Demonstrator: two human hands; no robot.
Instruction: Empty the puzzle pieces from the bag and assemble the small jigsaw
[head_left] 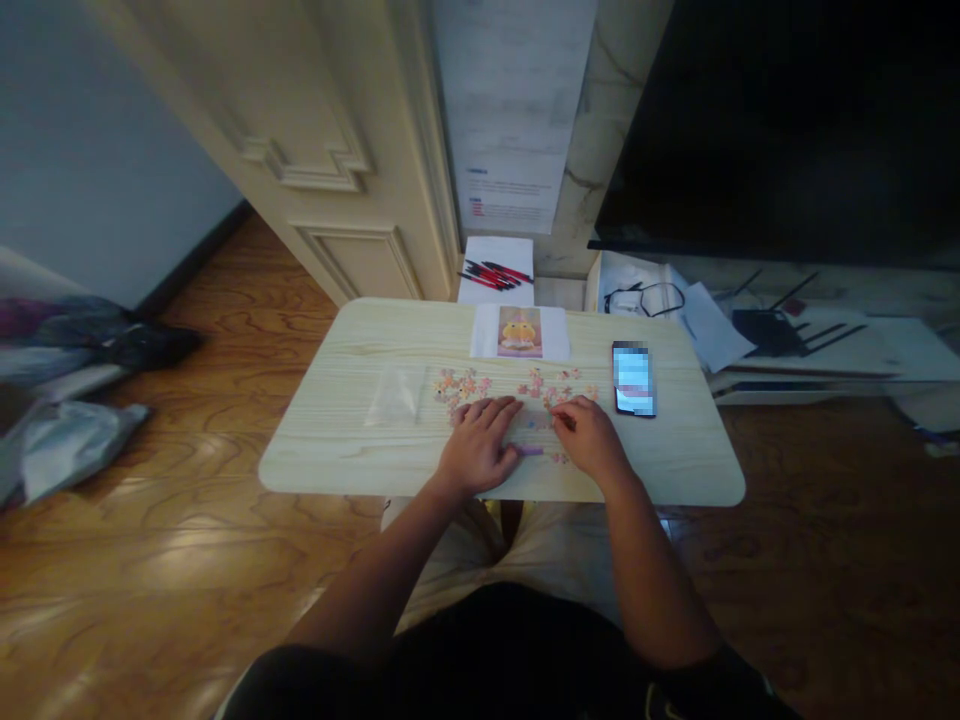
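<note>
Small pink and orange jigsaw puzzle pieces (pixel 461 386) lie loose in a cluster just beyond my left hand (pixel 480 445). That hand rests flat on the table, fingers stretched out, its thumb beside a purple strip of puzzle (pixel 531 451). Another group of loose pieces (pixel 556 391) lies beyond my right hand (pixel 589 435). The right thumb and fingertips are pinched together on a puzzle piece, mostly hidden by the fingers. Between the hands are a few more pale pieces, too small to make out. A printed sheet with a yellow figure (pixel 520 332) lies at the table's far edge.
The light wooden table (pixel 315 440) also carries a clear plastic bag (pixel 395 395) at left and a lit phone (pixel 634 380) at right. Past its far edge are red and black pens (pixel 495 275) on paper, glasses (pixel 645 298) and a black router (pixel 769 332).
</note>
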